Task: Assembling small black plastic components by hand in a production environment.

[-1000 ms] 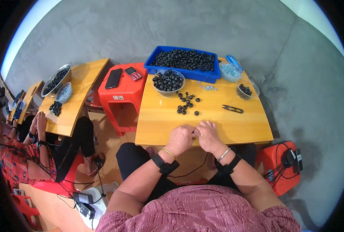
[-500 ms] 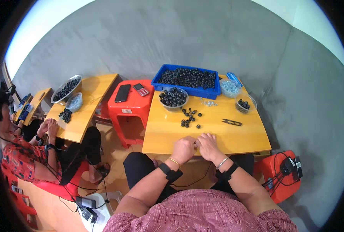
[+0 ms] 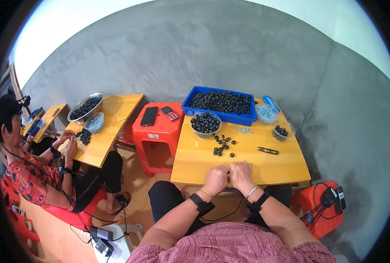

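Wooden table (image 3: 265, 164), both hands' fingers curled together at its edge, contents unclear

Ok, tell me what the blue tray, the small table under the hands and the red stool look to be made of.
Blue tray: likely moulded plastic, going by its even saturated colour and rounded rim.
Small table: wood or wood-look board, with a smooth yellowish top and faint grain; solid or laminate can't be told.
Red stool: probably plastic, a glossy one-piece shape with moulded legs.

Single head cam, fisheye, looks down-fwd over yellow table (image 3: 247, 164), mid range, hands near btm centre
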Motion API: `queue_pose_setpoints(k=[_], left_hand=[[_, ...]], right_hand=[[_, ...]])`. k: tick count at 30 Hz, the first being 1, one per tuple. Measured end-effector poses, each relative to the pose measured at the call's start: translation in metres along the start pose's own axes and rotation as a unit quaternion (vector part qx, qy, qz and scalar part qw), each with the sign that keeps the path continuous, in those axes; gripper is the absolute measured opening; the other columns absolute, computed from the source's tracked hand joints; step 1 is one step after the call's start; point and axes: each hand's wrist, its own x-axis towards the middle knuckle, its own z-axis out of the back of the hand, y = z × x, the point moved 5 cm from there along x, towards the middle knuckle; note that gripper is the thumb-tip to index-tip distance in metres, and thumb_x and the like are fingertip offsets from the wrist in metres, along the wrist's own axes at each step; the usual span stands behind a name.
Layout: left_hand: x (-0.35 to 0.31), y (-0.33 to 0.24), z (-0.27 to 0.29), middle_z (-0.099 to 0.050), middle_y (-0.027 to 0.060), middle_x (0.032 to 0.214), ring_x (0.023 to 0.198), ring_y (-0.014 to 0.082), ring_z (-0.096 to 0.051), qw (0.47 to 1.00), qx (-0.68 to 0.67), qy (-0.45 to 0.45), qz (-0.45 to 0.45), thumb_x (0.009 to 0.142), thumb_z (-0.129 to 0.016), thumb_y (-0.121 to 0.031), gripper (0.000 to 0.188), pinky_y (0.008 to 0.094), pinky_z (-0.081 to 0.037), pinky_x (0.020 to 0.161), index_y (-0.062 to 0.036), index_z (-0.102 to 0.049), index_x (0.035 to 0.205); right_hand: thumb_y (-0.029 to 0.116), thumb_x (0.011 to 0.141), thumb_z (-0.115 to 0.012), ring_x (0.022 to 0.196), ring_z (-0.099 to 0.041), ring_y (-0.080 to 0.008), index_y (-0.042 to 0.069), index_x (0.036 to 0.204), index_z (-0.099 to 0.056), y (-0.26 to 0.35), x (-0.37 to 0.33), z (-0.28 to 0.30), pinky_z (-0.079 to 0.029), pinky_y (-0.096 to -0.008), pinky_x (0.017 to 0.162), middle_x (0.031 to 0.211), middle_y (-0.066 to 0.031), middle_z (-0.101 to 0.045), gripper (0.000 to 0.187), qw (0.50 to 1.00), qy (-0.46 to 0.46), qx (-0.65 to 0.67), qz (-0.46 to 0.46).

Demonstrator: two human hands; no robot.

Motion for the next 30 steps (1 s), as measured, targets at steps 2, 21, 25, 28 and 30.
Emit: queue_pose_setpoints(k=[2,21,25,28,30], left_hand=[[0.0008,-0.0028,-0.0002,-0.055,0.0154,0.068,0.063,0.0319,-0.055,1.000,0.001,0.002,-0.002,0.064,-0.058,-0.007,0.006,0.0388,-0.045,0.057,-0.0035,-0.055,0.069],[0.0024,-0.0008,-0.0046,-0.055,0.0174,0.069,0.063,0.0347,-0.054,0.999,0.010,0.034,0.012,0.065,-0.055,-0.005,0.006,0.0401,-0.045,0.058,-0.0007,-0.055,0.068],[0.0018,0.0008,-0.0060,-0.055,0.0171,0.069,0.064,0.0347,-0.054,1.000,0.000,0.026,0.008,0.065,-0.055,-0.006,0.005,0.0402,-0.045,0.059,-0.0012,-0.055,0.069],[0.0039,0.0026,-0.0063,-0.055,0.0170,0.069,0.065,0.0344,-0.054,0.999,0.002,0.032,0.009,0.066,-0.055,-0.006,0.006,0.0396,-0.045,0.060,-0.0014,-0.056,0.069],[0.0027,0.0034,-0.0067,-0.055,0.0170,0.070,0.066,0.0343,-0.054,1.000,-0.001,0.030,0.001,0.066,-0.055,-0.006,0.006,0.0392,-0.045,0.060,-0.0015,-0.056,0.070]], right_hand=[[0.018,0.081,-0.041,0.075,-0.051,-0.0321,0.001,0.066,-0.057,0.0003,0.0005,-0.0003,-0.034,-0.0433,0.066,0.071,-0.0162,-0.058,0.028,1.000,0.003,-0.007,0.007],[0.016,0.082,-0.039,0.073,-0.048,-0.0327,0.002,0.064,-0.055,-0.0046,-0.0022,-0.0016,-0.033,-0.0432,0.066,0.069,-0.0166,-0.056,0.028,0.998,-0.053,-0.019,0.009],[0.016,0.082,-0.039,0.073,-0.048,-0.0334,0.003,0.064,-0.054,-0.0062,-0.0026,-0.0025,-0.033,-0.0432,0.065,0.069,-0.0168,-0.056,0.028,0.997,-0.068,-0.007,0.019],[0.016,0.083,-0.038,0.072,-0.048,-0.0334,0.003,0.064,-0.054,-0.0042,-0.0009,0.0001,-0.032,-0.0431,0.064,0.068,-0.0165,-0.055,0.028,0.997,-0.070,-0.014,0.016],[0.016,0.083,-0.038,0.072,-0.048,-0.0333,0.004,0.063,-0.054,-0.0026,-0.0019,-0.0002,-0.032,-0.0431,0.064,0.068,-0.0162,-0.055,0.028,0.998,-0.064,-0.018,0.016]])
